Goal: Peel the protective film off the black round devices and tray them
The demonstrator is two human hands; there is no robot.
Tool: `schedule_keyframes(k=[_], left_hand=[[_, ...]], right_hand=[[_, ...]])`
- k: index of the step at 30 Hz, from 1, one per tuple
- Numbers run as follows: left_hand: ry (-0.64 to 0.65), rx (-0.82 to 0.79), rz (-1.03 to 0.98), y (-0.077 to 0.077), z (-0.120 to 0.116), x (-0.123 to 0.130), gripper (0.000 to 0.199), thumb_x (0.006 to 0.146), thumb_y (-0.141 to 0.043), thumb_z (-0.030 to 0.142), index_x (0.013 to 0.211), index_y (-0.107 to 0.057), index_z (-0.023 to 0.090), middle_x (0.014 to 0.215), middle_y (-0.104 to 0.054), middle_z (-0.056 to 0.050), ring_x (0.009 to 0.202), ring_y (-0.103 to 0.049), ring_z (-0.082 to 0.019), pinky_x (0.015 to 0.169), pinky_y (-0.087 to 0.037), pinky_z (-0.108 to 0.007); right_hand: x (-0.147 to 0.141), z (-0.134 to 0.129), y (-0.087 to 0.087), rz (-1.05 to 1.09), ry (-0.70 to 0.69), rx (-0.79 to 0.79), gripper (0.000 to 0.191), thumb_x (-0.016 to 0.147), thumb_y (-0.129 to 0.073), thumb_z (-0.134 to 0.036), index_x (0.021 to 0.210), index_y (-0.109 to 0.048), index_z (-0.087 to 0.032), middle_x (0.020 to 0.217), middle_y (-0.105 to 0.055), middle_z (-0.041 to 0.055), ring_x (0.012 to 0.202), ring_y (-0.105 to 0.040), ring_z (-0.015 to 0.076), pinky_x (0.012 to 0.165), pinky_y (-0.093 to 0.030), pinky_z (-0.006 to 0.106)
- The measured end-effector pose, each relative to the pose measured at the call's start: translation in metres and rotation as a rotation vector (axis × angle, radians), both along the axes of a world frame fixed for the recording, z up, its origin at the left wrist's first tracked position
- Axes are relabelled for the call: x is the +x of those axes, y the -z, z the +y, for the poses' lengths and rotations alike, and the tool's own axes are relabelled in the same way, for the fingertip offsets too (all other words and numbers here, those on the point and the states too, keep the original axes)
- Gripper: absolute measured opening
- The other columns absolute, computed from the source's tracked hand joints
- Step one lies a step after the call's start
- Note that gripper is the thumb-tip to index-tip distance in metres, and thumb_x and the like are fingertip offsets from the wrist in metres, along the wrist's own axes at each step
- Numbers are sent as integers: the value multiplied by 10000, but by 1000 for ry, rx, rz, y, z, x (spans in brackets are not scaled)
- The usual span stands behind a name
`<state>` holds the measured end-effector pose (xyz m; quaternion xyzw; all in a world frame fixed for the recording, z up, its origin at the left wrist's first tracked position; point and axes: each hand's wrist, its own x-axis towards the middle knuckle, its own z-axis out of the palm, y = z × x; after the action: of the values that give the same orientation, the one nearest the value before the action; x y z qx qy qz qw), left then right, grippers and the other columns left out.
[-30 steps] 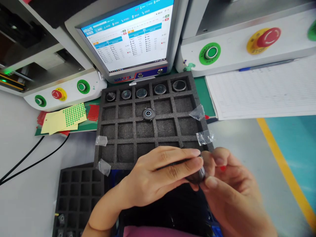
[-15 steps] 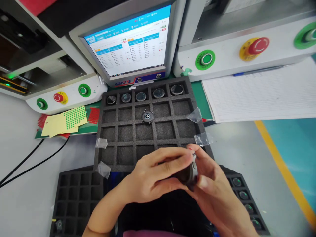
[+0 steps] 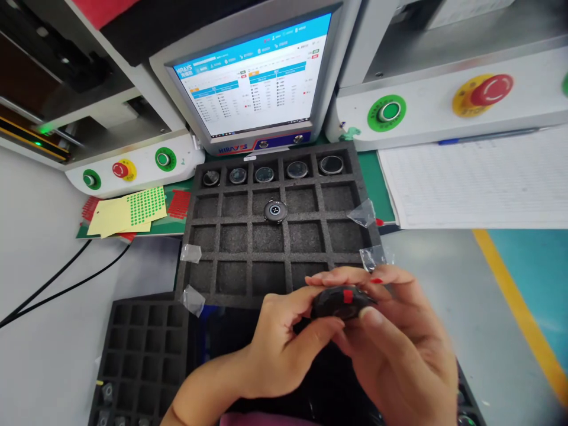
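My left hand (image 3: pixel 286 340) and my right hand (image 3: pixel 402 334) are both closed around the edges of a round, dark smartwatch body (image 3: pixel 331 305) in front of me. A small red sticker (image 3: pixel 348 296) shows on its upward face. Another red bit sits on a fingertip of my right hand. Just beyond my hands lies a black foam tray (image 3: pixel 287 236) with square pockets. One watch body (image 3: pixel 276 211) rests back side up on its dividers. Several more watch bodies (image 3: pixel 265 174) sit screen up along the tray's far row.
Behind the tray stands a monitor (image 3: pixel 261 83), flanked by machine panels with a red stop button (image 3: pixel 491 90) and green buttons. Papers (image 3: pixel 479 183) with a pen lie at right. Sticker sheets (image 3: pixel 128 211) lie at left. A lower foam tray (image 3: pixel 142 349) is at front left.
The smartwatch body has been turned from edge-on to show a face with a red sticker. Both hands have shifted their fingers around it. The camera view has swung slightly left.
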<state>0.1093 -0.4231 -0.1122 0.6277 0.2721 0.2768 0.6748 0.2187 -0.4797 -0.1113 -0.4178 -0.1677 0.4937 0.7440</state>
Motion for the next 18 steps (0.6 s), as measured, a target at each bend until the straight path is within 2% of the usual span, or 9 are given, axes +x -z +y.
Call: schedule_keyframes(k=[2, 5, 13, 16, 18], left_hand=[[9, 52, 11, 1, -2, 0, 196, 970, -546, 259, 1003, -692, 134, 614, -666, 3, 509, -616, -95, 508, -491, -182], [-45, 198, 21, 3, -5, 2, 174, 969, -540, 262, 936, -654, 134, 630, -617, 13, 512, -579, -84, 516, -475, -187], [-134, 584, 85, 2, -7, 1, 223, 1001, -461, 336, 910, -586, 175, 635, -621, 14, 502, -549, -94, 501, -449, -200], [-81, 660, 76, 6, -3, 0, 220, 1004, -443, 328, 967, -592, 171, 684, -677, -10, 552, -608, -116, 548, -488, -212], [-57, 701, 53, 11, -1, 1, 219, 1005, -430, 312, 1026, -596, 172, 743, -710, -28, 591, -640, -132, 573, -507, -226]], right_hand=[[-4, 2, -1, -54, 53, 14, 154, 888, -690, -228, 996, -595, -283, 916, -704, -8, 918, -700, 157, 791, -615, 262], [-7, 4, -3, -64, 113, 55, 171, 880, -693, -171, 971, -592, -274, 867, -671, -42, 887, -678, 123, 879, -605, 292], [-9, 2, -8, 3, 102, 147, 248, 855, -722, -137, 906, -544, -301, 850, -641, -58, 827, -650, 135, 869, -613, 394], [-7, 3, -8, 74, 57, 148, 234, 834, -746, -175, 921, -559, -287, 792, -617, -59, 776, -633, 115, 884, -602, 354], [-6, 4, -10, 144, 57, 130, 227, 802, -757, -195, 892, -562, -269, 742, -584, -52, 727, -612, 118, 816, -612, 327]])
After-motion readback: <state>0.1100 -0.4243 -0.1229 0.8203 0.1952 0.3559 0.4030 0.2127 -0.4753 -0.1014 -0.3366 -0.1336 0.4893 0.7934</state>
